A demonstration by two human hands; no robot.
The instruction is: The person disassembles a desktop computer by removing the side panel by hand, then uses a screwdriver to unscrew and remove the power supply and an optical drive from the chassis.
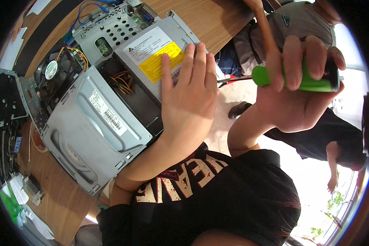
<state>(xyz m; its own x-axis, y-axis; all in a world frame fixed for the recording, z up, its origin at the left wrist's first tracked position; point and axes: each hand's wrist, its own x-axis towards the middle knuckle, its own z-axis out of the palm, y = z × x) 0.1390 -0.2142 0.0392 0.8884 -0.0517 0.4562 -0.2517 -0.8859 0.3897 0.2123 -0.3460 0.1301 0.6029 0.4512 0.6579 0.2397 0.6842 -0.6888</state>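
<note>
A grey metal power supply unit [147, 45] with a white and yellow label sits in an opened computer case. My left hand [188, 90] lies flat on top of it, fingers stretched out, covering part of the label. At the right, my right hand [291, 94] is wrapped around a green and black screwdriver [266, 76]. Its metal shaft points left at the outer side of the power supply; whether the tip touches a screw cannot be made out. Nearer me is the case's grey front panel [98, 127], with a barcode sticker. Coloured wires [123, 81] show in the gap between.
A black fan [53, 71] and a perforated metal bracket [110, 30] are at the far left. The case rests on a wooden table [65, 209], with small parts and papers at its left. Another person in a grey shirt [299, 24] stands at the upper right.
</note>
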